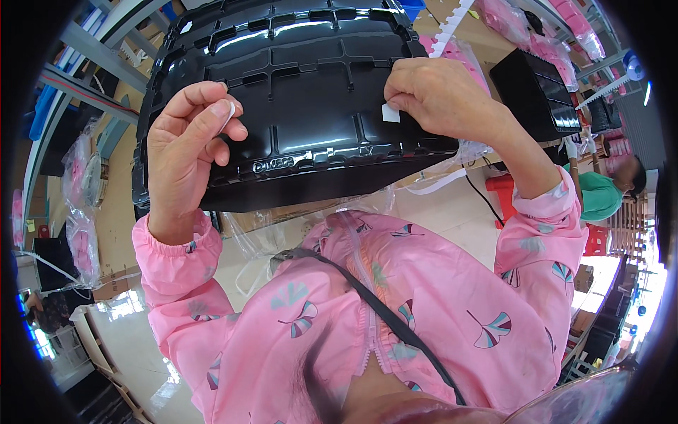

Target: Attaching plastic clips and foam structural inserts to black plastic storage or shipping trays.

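A stack of glossy black plastic trays (pixel 311 113) with moulded ridges stands before me. Over its near left part is my left hand (pixel 185 131), thumb and forefinger pinched on a small white piece (pixel 229 114) that looks like a sticker and is seen nearly edge-on. The other fingers of that hand are loosely curled. My right hand (pixel 441 95) pinches a small white square (pixel 390 113), also sticker-like, at the trays' right side. Whether the square touches the black plastic, I cannot tell. Another small white patch (pixel 186 27) lies on the trays' far left corner.
Metal shelving (pixel 106 46) rises at the left. A second black tray stack (pixel 534 95) stands to the right, near pink wrapped goods (pixel 505 25). A person in green (pixel 602 196) is farther right. Clear plastic wrap (pixel 258 233) hangs below the trays' near edge.
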A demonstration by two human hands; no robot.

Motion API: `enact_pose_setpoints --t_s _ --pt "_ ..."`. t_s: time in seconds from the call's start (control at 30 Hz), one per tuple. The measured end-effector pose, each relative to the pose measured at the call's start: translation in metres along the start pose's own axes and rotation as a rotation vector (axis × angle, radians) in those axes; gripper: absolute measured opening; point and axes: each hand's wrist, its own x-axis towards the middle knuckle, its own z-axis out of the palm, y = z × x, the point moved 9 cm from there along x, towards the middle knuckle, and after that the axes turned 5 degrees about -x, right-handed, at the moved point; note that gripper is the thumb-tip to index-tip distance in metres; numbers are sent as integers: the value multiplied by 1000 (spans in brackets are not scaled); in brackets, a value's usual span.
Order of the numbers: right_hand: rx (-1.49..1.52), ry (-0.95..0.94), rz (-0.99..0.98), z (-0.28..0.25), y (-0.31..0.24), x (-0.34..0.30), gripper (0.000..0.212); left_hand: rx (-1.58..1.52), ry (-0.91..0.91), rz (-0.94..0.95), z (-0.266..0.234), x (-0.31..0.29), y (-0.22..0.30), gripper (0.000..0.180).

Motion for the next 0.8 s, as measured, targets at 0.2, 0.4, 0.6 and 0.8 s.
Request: enact_pose_setpoints --t_s 0.2,0.4,0.6,0.8 --pt "23 51 -35 -6 -6 -3 6 6 12 7 -1 -1 1 19" --pt "-24 127 -156 -9 -15 -8 12 22 22 5 -1 -1 0 19" --pt "-73 128 -268 -8 -24 -11 9 27 24 -16 0 -1 -2 19" --pt "-7 156 -285 -12 -22 -14 9 39 11 -40 2 1 -4 19"
